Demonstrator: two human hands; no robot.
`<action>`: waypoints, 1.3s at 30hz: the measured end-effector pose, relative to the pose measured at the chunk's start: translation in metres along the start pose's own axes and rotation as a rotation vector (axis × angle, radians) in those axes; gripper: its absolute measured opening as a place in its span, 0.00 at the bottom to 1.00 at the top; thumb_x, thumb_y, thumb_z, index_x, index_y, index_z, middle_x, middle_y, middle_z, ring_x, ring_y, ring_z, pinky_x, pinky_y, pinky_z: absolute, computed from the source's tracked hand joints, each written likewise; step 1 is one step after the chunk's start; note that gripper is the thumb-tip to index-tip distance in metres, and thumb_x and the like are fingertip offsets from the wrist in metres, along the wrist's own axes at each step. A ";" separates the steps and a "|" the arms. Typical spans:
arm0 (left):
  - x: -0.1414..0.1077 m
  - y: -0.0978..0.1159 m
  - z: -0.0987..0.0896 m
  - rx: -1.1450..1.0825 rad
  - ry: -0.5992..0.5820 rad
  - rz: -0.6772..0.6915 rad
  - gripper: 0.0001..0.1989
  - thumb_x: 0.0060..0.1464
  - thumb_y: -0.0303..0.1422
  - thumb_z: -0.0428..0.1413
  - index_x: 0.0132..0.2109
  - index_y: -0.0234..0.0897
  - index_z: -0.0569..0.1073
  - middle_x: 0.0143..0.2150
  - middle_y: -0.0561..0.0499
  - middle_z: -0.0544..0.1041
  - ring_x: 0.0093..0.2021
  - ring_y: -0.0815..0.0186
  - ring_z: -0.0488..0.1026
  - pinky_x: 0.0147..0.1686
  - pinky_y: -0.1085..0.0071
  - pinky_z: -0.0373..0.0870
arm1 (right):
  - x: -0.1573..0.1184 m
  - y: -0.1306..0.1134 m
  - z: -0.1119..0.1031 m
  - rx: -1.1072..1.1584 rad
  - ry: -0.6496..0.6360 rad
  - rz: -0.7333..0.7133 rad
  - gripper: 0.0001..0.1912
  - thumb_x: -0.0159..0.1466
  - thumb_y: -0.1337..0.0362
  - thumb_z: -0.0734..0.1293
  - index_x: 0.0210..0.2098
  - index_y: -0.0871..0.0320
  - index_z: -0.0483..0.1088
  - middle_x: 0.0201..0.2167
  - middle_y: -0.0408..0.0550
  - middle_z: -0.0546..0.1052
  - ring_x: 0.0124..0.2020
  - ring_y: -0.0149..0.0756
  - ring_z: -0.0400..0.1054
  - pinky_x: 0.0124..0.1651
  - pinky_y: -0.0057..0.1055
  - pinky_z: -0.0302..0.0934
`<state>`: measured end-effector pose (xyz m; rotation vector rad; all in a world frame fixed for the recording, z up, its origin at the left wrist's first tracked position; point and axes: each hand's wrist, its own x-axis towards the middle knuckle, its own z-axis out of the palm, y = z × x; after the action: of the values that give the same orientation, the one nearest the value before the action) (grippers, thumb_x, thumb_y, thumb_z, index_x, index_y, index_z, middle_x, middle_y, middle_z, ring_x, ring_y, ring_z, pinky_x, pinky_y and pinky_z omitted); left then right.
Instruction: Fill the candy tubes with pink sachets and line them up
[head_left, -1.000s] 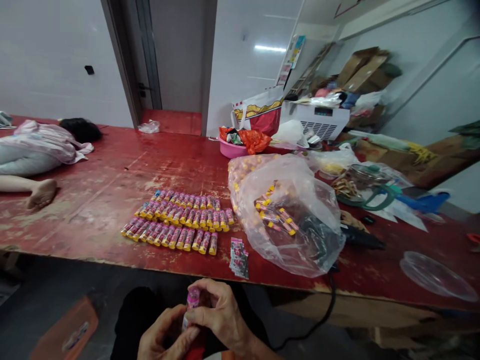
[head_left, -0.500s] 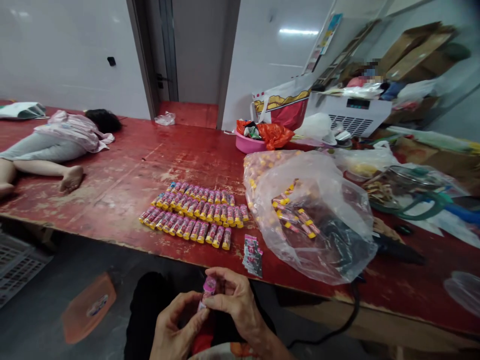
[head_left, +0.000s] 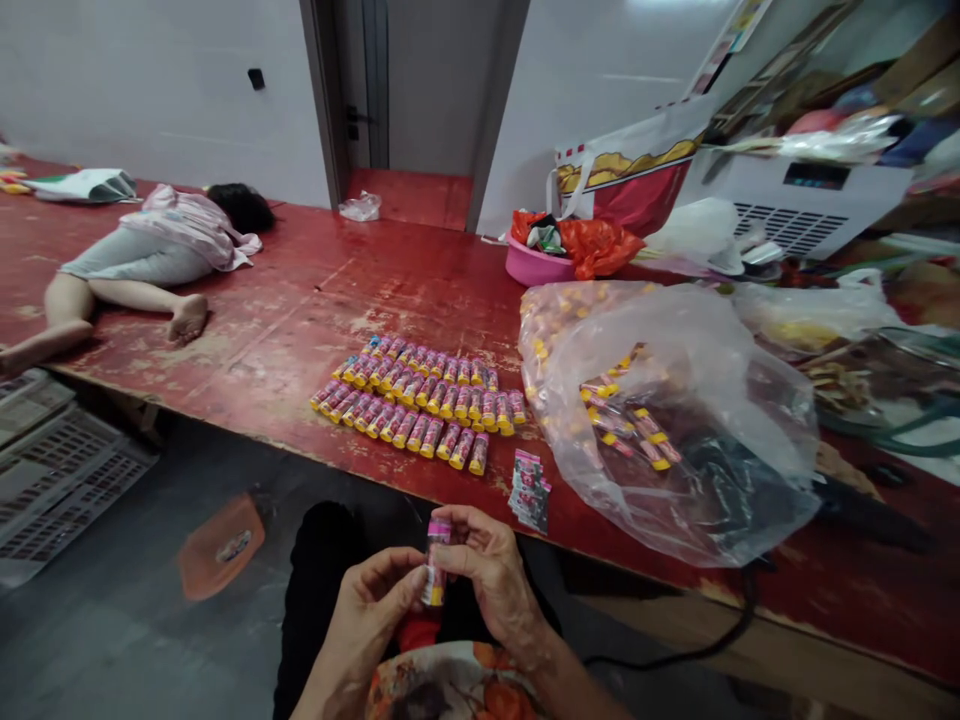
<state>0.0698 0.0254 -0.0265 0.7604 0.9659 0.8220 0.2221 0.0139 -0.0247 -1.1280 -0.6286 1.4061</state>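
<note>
Over my lap, a small tube [head_left: 436,560] with a pink top and a yellow end is pinched between both hands. My left hand [head_left: 379,600] grips its lower left side with thumb and fingers. My right hand [head_left: 491,570] closes on the upper right side. Just beyond lie rows of similar tubes [head_left: 420,400], pink at one end and yellow at the other, on the red table [head_left: 285,300]. A small pile of printed labels [head_left: 529,492] rests near the table edge. To the right, a clear plastic bag [head_left: 675,510] holds many more tubes.
A person [head_left: 172,235] lies on the table at the far left. Behind the bag stand a pink basin [head_left: 536,265] and a large shopping bag [head_left: 637,180]. An orange stool [head_left: 221,550] and white crates [head_left: 82,480] are below the table. A black cable [head_left: 675,655] hangs at the right.
My view has shifted, so the scene sits further right on the left side. The tube has been turned more upright, showing its printed side and yellow end. Both hands keep holding it.
</note>
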 end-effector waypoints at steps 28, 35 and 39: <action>-0.006 0.009 0.009 -0.270 -0.245 -0.061 0.18 0.50 0.40 0.66 0.45 0.34 0.80 0.29 0.47 0.77 0.27 0.70 0.71 0.28 0.78 0.65 | -0.012 -0.020 -0.003 -0.191 -0.086 -0.259 0.22 0.54 0.58 0.75 0.46 0.58 0.73 0.35 0.47 0.74 0.29 0.30 0.63 0.31 0.27 0.61; -0.013 0.014 0.005 -0.437 -0.289 -0.047 0.16 0.53 0.37 0.64 0.47 0.34 0.80 0.31 0.46 0.78 0.29 0.69 0.72 0.32 0.76 0.69 | -0.032 -0.015 -0.002 -0.455 -0.178 -0.713 0.15 0.60 0.67 0.71 0.47 0.51 0.73 0.39 0.47 0.70 0.30 0.31 0.63 0.33 0.29 0.61; -0.015 0.011 0.001 -0.453 -0.277 -0.043 0.16 0.53 0.36 0.64 0.47 0.34 0.80 0.31 0.45 0.79 0.30 0.68 0.72 0.33 0.76 0.69 | -0.038 -0.016 0.011 -0.683 -0.227 -0.918 0.23 0.61 0.73 0.67 0.54 0.49 0.68 0.40 0.48 0.71 0.34 0.35 0.68 0.36 0.32 0.65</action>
<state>0.0632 0.0179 -0.0114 0.4424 0.5188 0.8338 0.2138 -0.0166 0.0037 -0.9622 -1.6244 0.5100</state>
